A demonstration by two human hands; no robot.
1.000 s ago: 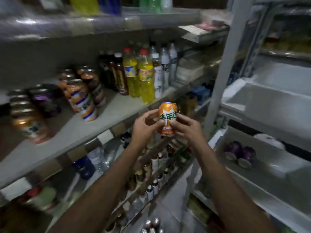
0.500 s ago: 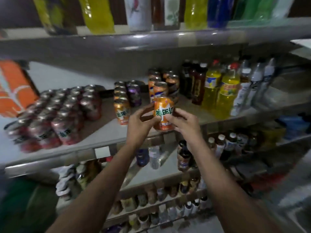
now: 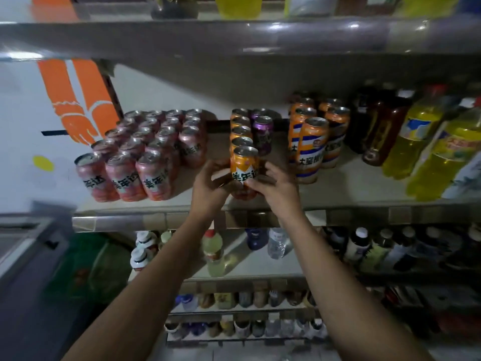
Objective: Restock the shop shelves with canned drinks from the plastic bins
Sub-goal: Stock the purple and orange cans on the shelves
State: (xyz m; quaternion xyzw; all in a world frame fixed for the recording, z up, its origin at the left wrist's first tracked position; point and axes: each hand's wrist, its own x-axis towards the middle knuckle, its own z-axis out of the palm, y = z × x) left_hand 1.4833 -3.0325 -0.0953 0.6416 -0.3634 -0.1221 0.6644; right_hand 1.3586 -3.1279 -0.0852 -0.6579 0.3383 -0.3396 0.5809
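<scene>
Now the orange can reached the shelf, front of its row.
Both my left hand and right hand grip it.

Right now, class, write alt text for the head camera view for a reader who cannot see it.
Both hands, left hand and right hand, hold an orange can at the front of a row of orange cans on a shop shelf. Pink cans stand left, yellow bottles right.
</scene>
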